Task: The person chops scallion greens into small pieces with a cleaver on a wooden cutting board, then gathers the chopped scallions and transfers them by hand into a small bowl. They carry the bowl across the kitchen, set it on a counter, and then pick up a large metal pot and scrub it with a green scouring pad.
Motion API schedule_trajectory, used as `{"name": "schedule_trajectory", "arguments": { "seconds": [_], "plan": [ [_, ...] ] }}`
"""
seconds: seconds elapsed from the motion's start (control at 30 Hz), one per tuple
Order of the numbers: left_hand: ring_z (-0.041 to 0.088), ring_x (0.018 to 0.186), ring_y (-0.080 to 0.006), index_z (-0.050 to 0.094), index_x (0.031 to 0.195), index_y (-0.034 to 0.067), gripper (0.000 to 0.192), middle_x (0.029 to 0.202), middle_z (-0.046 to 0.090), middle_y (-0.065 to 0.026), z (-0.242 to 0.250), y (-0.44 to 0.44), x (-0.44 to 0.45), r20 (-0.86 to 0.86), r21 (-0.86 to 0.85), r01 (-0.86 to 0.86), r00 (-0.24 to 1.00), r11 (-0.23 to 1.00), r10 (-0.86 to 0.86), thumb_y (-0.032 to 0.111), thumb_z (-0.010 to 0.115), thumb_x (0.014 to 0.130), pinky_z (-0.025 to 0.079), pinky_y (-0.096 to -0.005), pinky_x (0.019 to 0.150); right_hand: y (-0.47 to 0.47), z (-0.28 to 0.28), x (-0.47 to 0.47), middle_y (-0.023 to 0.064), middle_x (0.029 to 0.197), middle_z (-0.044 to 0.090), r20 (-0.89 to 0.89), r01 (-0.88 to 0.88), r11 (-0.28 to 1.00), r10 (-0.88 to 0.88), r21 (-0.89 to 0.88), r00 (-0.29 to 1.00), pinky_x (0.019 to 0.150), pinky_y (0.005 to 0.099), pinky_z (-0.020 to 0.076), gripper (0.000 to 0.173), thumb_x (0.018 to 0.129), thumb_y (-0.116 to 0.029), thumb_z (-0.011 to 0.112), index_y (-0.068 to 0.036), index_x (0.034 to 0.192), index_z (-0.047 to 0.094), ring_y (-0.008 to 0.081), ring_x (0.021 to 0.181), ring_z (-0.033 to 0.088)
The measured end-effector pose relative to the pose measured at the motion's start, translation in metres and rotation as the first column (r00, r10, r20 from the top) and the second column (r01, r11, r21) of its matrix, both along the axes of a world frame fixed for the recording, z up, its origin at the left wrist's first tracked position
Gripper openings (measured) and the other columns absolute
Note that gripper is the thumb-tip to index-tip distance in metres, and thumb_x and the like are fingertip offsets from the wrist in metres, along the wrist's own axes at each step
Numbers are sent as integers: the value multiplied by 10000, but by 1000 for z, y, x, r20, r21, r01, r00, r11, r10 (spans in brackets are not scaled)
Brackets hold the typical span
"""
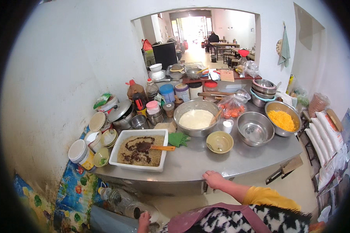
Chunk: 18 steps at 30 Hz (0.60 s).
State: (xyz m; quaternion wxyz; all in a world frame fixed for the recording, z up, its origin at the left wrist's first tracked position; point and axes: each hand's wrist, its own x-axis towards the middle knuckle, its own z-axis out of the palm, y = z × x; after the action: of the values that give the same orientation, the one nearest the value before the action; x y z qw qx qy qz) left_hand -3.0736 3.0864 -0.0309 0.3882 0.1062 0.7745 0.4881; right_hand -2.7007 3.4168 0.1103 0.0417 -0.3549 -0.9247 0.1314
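My right hand (214, 179) rests at the front edge of the stainless steel table (189, 163), fingers bent; whether it grips the edge cannot be told. Low at the bottom of the view, my left hand (144, 219) has curled fingers beside clear plastic jugs (119, 198); what it may hold is hidden. A white rectangular tub (165, 151) holds a brown granular mixture (125, 151) with dark sauce on top and a wooden-handled spatula (162, 148) lying in it. Beyond my right hand stands a yellowish bowl (220, 142) with a little liquid.
A large steel basin (179, 113) contains pale batter. Farther right are a steel bowl (255, 128), a basin of shredded orange food (283, 121) and a bag of orange pieces (232, 109). Lidded tubs (78, 150) crowd the left. Stacked sacks (320, 139) flank the right; someone (213, 38) sits beyond the opening.
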Motion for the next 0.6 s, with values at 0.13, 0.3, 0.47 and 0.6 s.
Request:
{"name": "schedule_trajectory", "arguments": {
  "seconds": [0.13,0.3,0.47,0.6],
  "plan": [
    [548,728,-162,540,1021,104,266,816,543,-32,35,43,-51,94,128,-90,993,988,78,360,532,950,460,-334,605,57,2,-41,151,1121,536,56,8,999,-9,33,998,861,465,474,339,786,-151,602,-64,1109,547,320,1102,529],
    [546,852,-213,463,1158,125,320,976,519,-55,64,93,-126,90,142,-351,936,926,341,375,510,964,441,-390,659,82,-2,-80,160,1180,512,213,9,1000,-9,2,977,894,490,456,447,780,-227,641,-47,1174,531,324,1145,497],
    [510,773,-163,560,994,110,212,853,522,-5,84,145,-234,92,254,-417,909,873,407,305,571,913,416,-353,622,83,-14,-129,185,1265,479,298,105,994,-95,-17,950,930,495,442,494,802,-230,620,-24,1233,499,340,1193,473],
    [516,687,-106,576,790,141,274,732,552,30,80,180,-323,110,370,-437,897,820,428,371,545,934,430,-289,614,59,-38,-176,207,1404,382,430,185,983,-169,5,887,968,489,436,573,821,-189,600,-13,1334,414,348,1272,415]
  ]
}}
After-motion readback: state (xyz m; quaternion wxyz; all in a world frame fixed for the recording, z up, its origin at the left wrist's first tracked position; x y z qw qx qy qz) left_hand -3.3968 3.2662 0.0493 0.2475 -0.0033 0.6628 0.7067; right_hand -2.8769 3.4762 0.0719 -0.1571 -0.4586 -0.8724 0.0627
